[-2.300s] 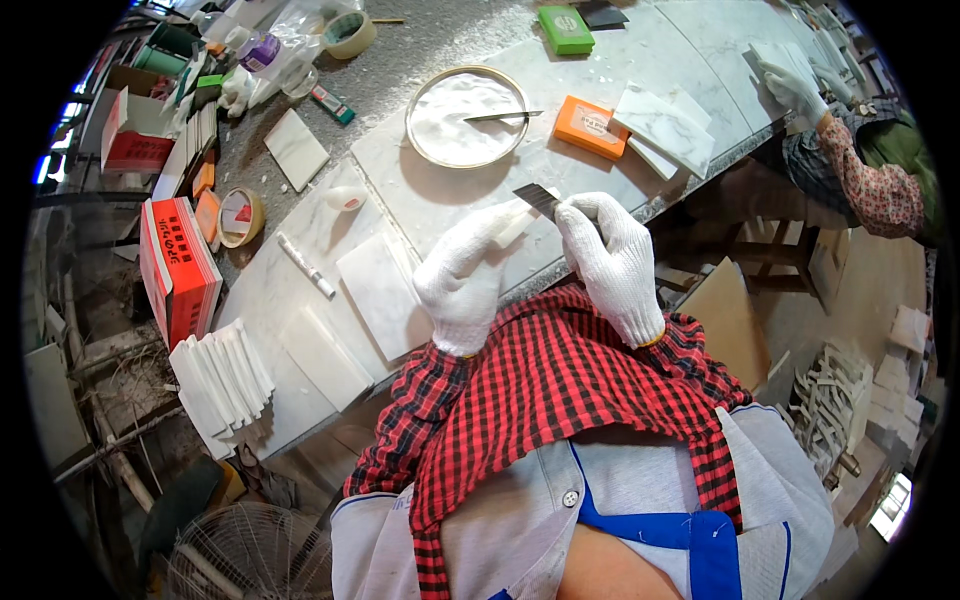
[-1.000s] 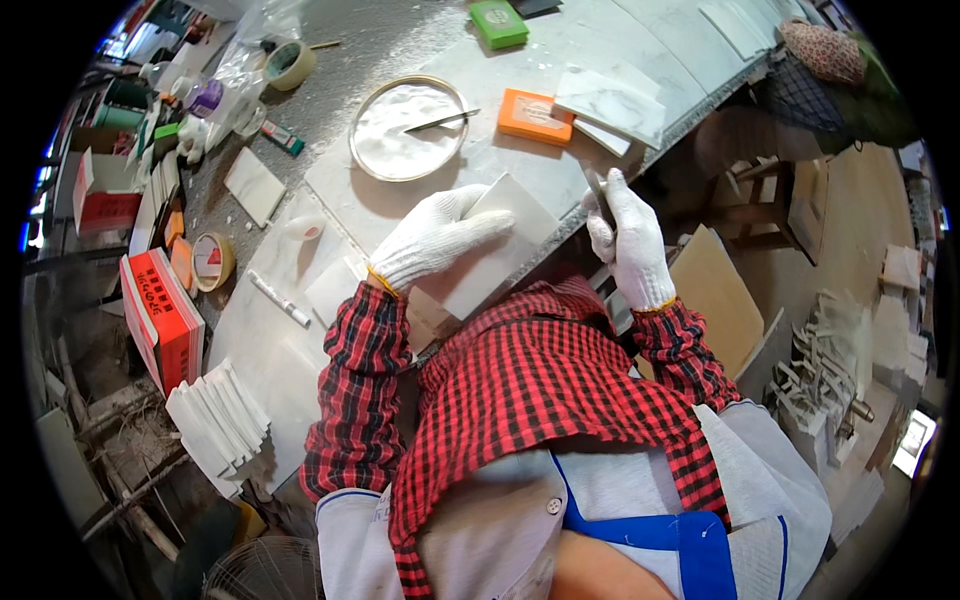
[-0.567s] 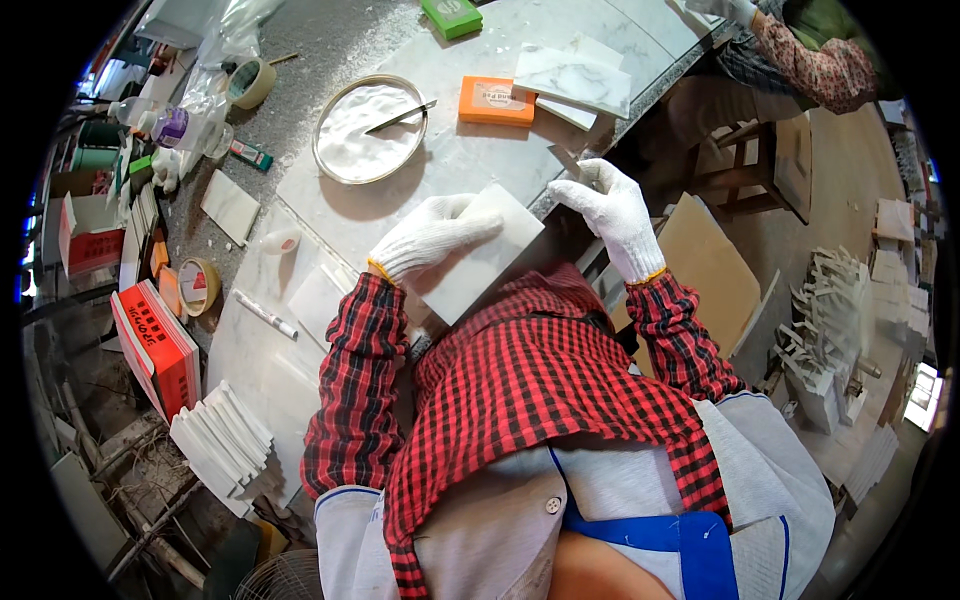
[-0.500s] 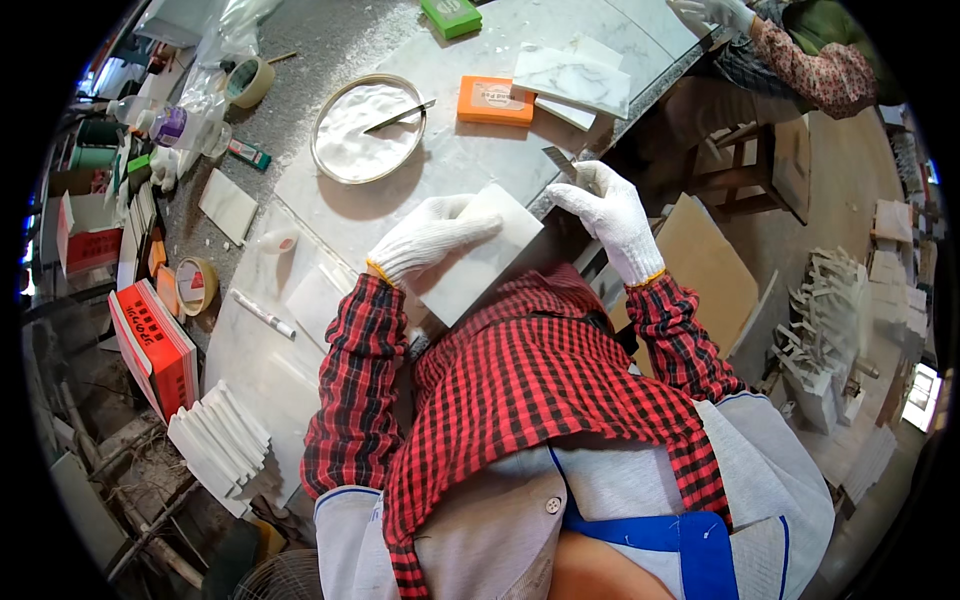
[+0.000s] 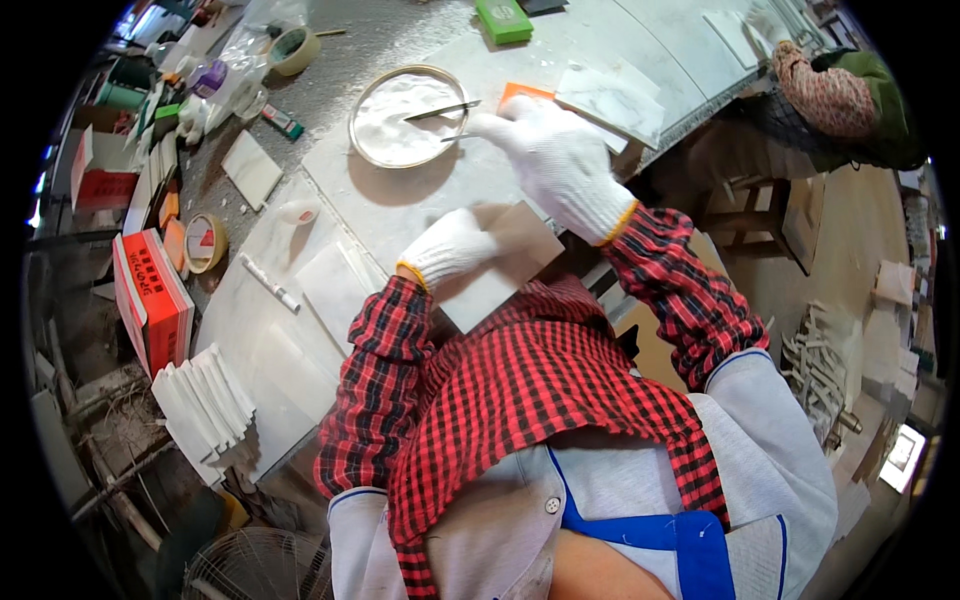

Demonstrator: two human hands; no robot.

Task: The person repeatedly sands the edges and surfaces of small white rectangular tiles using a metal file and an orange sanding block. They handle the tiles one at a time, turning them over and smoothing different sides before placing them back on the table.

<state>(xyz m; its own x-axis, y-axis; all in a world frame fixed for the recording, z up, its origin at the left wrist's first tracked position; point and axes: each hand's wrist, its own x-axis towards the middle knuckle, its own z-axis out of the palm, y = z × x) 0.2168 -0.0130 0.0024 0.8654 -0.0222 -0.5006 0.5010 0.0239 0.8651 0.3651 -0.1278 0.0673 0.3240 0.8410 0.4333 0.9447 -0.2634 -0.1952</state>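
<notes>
My left hand [image 5: 452, 248], in a white knit glove, grips a pale rectangular stone tile [image 5: 488, 298] over my lap. The tile is partly shaded and slightly blurred. My right hand [image 5: 565, 160], also gloved, is raised at the table's edge, closed around a thin metal scraper blade [image 5: 456, 137]. Most of the blade is hidden by the glove; its visible end is by the rim of a round bowl [image 5: 354, 138]. White paste or powder [image 5: 400, 105] fills the bowl, and a dark, narrow spatula [image 5: 442, 111] lies across it. Beyond my right hand, an orange box [image 5: 522, 91] is partly covered.
Marbled tiles [image 5: 612, 100] lie beyond my right hand, near a green box [image 5: 503, 20]. Stacked white strips [image 5: 205, 405], a red-and-white box [image 5: 155, 300] and a marker [image 5: 270, 284] are at left. A co-worker's patterned sleeve [image 5: 820, 95] appears upper right, beyond a wooden stool [image 5: 765, 215].
My right hand has moved left and forward from beside the tile toward the bowl, carrying the scraper. My left hand still holds the tile, now lower in relation to the bowl. The view has shifted.
</notes>
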